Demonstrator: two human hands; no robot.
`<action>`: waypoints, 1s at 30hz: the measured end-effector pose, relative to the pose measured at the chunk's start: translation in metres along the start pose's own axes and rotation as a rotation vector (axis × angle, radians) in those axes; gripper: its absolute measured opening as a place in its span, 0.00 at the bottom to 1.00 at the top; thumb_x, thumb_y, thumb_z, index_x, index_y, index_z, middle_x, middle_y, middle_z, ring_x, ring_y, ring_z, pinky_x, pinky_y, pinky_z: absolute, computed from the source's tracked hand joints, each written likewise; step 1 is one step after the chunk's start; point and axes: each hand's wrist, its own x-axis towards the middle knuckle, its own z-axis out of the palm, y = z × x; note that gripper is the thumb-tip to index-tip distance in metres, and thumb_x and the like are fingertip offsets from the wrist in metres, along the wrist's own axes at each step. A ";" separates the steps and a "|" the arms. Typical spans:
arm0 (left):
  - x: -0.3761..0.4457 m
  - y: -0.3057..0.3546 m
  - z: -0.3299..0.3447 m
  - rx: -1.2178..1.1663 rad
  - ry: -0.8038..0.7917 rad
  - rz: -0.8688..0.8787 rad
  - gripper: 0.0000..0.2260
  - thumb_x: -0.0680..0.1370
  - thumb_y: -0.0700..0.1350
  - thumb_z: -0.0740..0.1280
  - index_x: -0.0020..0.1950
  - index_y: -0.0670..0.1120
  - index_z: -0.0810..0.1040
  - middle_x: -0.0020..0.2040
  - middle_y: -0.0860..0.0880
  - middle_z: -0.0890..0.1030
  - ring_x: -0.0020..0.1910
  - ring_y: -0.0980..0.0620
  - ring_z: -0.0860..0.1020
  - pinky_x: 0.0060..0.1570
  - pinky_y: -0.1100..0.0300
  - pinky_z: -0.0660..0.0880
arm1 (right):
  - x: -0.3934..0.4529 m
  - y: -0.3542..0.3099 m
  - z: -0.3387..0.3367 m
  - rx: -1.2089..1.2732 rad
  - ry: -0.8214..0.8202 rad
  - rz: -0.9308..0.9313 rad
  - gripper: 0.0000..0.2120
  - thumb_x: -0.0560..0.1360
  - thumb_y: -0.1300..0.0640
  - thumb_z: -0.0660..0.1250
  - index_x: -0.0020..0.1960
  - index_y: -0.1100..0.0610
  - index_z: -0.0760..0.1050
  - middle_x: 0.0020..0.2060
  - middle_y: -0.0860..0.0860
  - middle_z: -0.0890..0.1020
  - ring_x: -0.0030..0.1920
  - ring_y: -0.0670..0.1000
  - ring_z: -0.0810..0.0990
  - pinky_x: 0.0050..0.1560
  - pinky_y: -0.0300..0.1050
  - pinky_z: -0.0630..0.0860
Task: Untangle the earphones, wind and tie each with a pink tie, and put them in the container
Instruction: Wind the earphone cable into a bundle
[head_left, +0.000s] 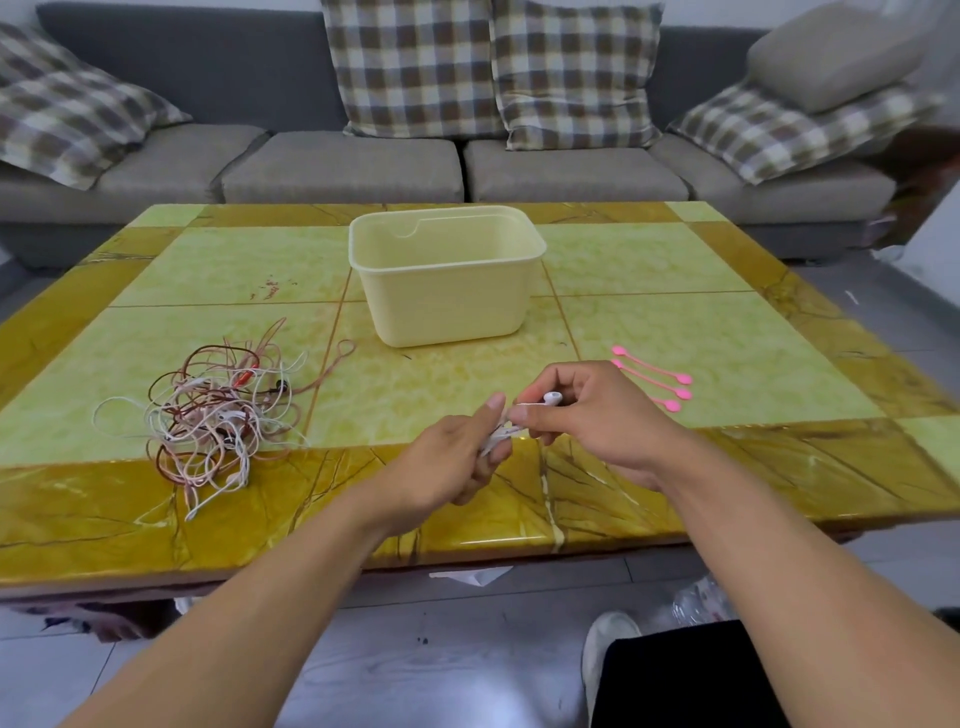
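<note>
Above the table's near edge, my left hand (457, 457) grips a wound bundle of white earphone cord (496, 434). My right hand (587, 415) pinches the same cord, with a white earbud (552, 398) sticking out between its fingers. A tangled heap of white, pink and dark red earphones (218, 415) lies on the table to the left of my hands. Three pink ties (654, 379) lie side by side to the right of my right hand. The pale yellow container (447, 275) stands open and empty behind my hands, at the table's middle.
The yellow and green marble-patterned table (675, 322) fills the view. A grey sofa (337, 166) with checked cushions stands behind it. My shoe (605, 649) and a clear plastic bag (701, 603) are on the grey floor below right.
</note>
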 end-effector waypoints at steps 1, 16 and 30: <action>0.001 0.001 0.004 -0.042 0.019 -0.041 0.25 0.81 0.65 0.56 0.33 0.49 0.67 0.30 0.52 0.60 0.30 0.51 0.55 0.30 0.59 0.53 | 0.000 0.002 0.000 0.000 0.017 -0.010 0.05 0.72 0.62 0.78 0.42 0.61 0.82 0.35 0.52 0.83 0.36 0.50 0.78 0.39 0.42 0.77; 0.034 0.016 0.041 -0.412 -0.124 -0.425 0.26 0.83 0.62 0.56 0.29 0.51 0.66 0.27 0.54 0.56 0.24 0.57 0.52 0.23 0.65 0.47 | -0.016 0.026 -0.041 -0.077 0.120 -0.193 0.08 0.70 0.66 0.78 0.39 0.60 0.79 0.33 0.47 0.84 0.32 0.43 0.78 0.39 0.35 0.75; 0.049 0.006 0.053 -0.160 0.216 -0.231 0.25 0.83 0.61 0.58 0.29 0.50 0.65 0.25 0.53 0.63 0.23 0.54 0.57 0.23 0.63 0.55 | -0.013 0.037 -0.065 -0.121 0.376 -0.016 0.02 0.76 0.56 0.75 0.47 0.50 0.85 0.42 0.50 0.87 0.41 0.50 0.85 0.43 0.42 0.82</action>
